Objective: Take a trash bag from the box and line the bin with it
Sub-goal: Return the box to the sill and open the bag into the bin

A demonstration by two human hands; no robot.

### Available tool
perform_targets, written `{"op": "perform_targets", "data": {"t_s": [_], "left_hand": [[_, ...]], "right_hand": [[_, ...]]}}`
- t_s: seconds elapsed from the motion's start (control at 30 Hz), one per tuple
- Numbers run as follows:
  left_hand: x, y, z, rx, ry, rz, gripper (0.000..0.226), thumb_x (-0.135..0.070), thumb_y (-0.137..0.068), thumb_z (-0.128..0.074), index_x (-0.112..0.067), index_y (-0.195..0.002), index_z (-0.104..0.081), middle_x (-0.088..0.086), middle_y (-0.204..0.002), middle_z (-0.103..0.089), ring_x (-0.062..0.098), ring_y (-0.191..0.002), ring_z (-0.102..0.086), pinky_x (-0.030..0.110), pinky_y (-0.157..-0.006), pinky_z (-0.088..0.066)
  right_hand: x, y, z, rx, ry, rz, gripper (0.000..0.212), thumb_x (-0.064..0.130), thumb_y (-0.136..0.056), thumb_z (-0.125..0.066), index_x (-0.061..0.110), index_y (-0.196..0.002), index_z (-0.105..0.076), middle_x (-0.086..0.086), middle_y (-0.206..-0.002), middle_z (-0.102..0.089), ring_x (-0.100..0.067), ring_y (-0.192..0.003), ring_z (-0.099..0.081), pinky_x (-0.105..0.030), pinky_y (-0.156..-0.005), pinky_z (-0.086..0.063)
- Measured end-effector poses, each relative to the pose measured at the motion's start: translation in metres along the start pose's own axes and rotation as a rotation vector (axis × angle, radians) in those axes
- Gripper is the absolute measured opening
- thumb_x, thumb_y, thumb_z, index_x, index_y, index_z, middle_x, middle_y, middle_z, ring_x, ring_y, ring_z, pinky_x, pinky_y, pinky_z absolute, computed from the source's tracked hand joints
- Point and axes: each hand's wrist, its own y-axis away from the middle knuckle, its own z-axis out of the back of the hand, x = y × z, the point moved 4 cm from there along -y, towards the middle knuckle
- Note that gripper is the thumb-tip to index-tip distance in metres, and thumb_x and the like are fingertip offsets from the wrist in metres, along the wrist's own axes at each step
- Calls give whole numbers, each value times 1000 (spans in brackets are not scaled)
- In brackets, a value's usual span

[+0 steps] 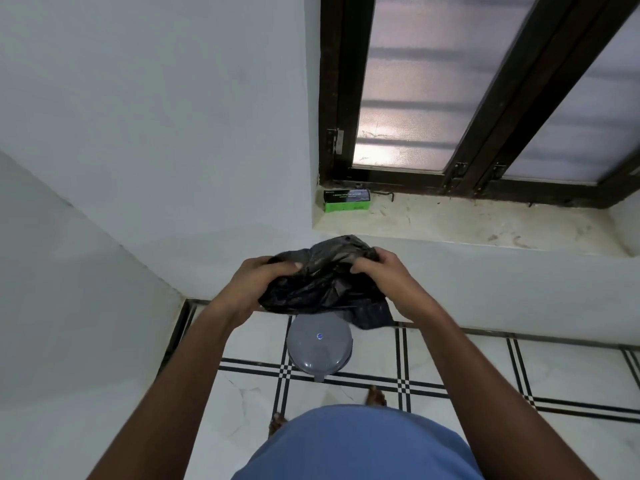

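A crumpled black trash bag (322, 285) hangs in the air between both hands, above the bin. My left hand (258, 284) grips its left side with the thumb curled over the top. My right hand (379, 271) grips its right side, fingers bunched into the plastic. One loose corner of the bag droops at the lower right. Below it on the floor stands a small grey round bin (318, 348) with its lid closed. The green and black box (347, 200) of bags lies on the window sill, at its left end.
A pale stone window sill (467, 223) runs to the right under a dark-framed frosted window (415, 98). White walls meet in a corner at the left. The floor is white tile with black lines (381, 379). My bare feet stand just behind the bin.
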Motion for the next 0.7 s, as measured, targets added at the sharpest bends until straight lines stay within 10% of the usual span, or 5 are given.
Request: {"op": "perform_targets", "data": {"t_s": [0.13,0.3,0.4,0.57,0.7], "left_hand": [[7,-1,7,-207,49,15,19,-18,-106,-63,-9,-106,-80,10,-99,-84,32,-98,-81,38,-82,-62],[7,4,7,-198,401,71,32,-22,-113,-51,-10,-110,-80,10,-102,-84,31,-100,-78,51,-98,-61],[-1,12,0,-147,301,27,34,-24,-111,-50,-14,-107,-82,12,-106,-85,31,-102,-79,52,-102,-59],[-4,17,-11,-87,147,-12,34,-26,-109,-51,-12,-117,-81,15,-110,-84,38,-111,-79,54,-100,-61],[-6,21,-25,-42,147,16,40,-41,-107,-59,-8,-116,-81,17,-108,-85,36,-102,-82,51,-96,-62]], "right_hand": [[10,13,2,77,-98,51,19,26,-93,-89,13,-102,-79,-1,-95,-86,-18,-90,-83,-27,-77,-60],[0,13,9,-214,731,134,32,40,-92,-83,31,-81,-55,10,-79,-65,-21,-78,-66,-32,-58,-39],[-2,19,4,-93,736,82,49,47,-83,-80,34,-126,-61,3,-124,-68,-27,-117,-64,-42,-91,-54],[18,34,-19,37,642,239,120,70,-71,-85,41,-170,-24,5,-173,-30,-22,-158,-24,-50,-132,-26],[24,36,-35,54,563,379,43,57,-95,-80,38,-133,-73,14,-129,-73,-4,-120,-65,-34,-106,-51]]}}
